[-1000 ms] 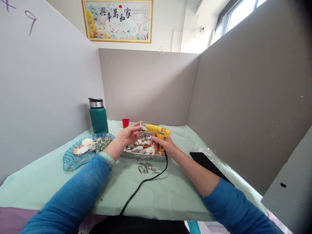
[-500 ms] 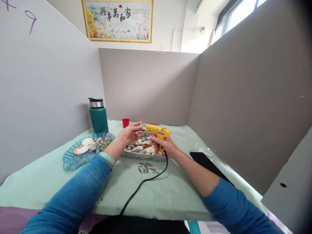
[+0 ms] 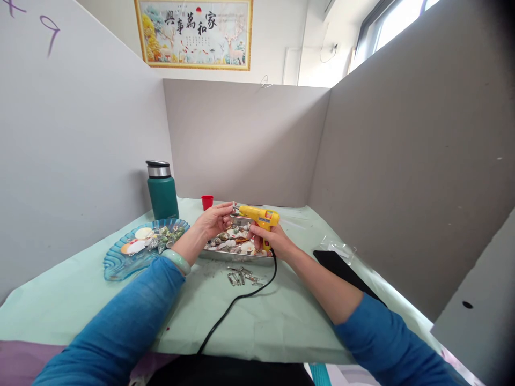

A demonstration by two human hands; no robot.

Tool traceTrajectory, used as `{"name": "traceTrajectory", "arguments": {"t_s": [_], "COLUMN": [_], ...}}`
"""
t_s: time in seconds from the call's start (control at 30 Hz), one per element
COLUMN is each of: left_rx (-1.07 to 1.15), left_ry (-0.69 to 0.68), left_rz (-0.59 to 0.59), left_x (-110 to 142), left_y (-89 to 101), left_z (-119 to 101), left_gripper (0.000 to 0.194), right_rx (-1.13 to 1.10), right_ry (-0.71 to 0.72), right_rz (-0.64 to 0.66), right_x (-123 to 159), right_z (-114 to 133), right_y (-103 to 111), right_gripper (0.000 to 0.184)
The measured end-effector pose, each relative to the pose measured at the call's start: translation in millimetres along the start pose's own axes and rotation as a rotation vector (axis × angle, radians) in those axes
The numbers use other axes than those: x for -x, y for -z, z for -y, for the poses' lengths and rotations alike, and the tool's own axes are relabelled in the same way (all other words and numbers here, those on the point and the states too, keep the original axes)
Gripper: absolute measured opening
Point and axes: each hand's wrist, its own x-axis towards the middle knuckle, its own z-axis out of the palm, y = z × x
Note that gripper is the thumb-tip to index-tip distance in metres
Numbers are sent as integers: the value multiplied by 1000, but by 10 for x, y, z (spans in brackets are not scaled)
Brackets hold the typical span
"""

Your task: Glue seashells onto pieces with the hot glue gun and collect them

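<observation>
My right hand [image 3: 273, 239] is wrapped round the handle of a yellow hot glue gun [image 3: 257, 214], its nozzle pointing left. In my left hand [image 3: 217, 219] a small whitish piece [image 3: 234, 205] is pinched between the fingertips, right at the nozzle; its kind is too small to make out. Whether nozzle and piece touch I cannot tell. Beneath both hands lies a metal tray [image 3: 237, 257] filled with shells and small pieces, partly hidden by the hands. In front of it several silvery metal clips [image 3: 242, 276] lie in a loose pile on the table.
A blue glass dish [image 3: 115, 262] with shells and trinkets stands left, before a green bottle [image 3: 163, 195]. A red cup [image 3: 207, 202] is behind the tray. The black cord [image 3: 231, 305] runs to the front edge. Right lie a black flat object [image 3: 341, 273] and clear plastic bags [image 3: 338, 246]. Partitions enclose the table.
The glue gun has shifted very slightly to the left, its nozzle closer to the piece in my left fingers. Everything else stays put.
</observation>
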Motion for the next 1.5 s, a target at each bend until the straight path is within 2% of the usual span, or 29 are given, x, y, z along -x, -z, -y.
{"name": "traceTrajectory", "arguments": {"t_s": [1.5], "left_rx": [-109], "left_ry": [-75], "left_rz": [16], "left_x": [0], "left_y": [-3], "left_z": [34], "left_gripper": [24], "right_rx": [-20], "right_ry": [20], "right_rz": [-23], "right_x": [-24], "right_z": [-39], "right_y": [19], "right_gripper": [28]}}
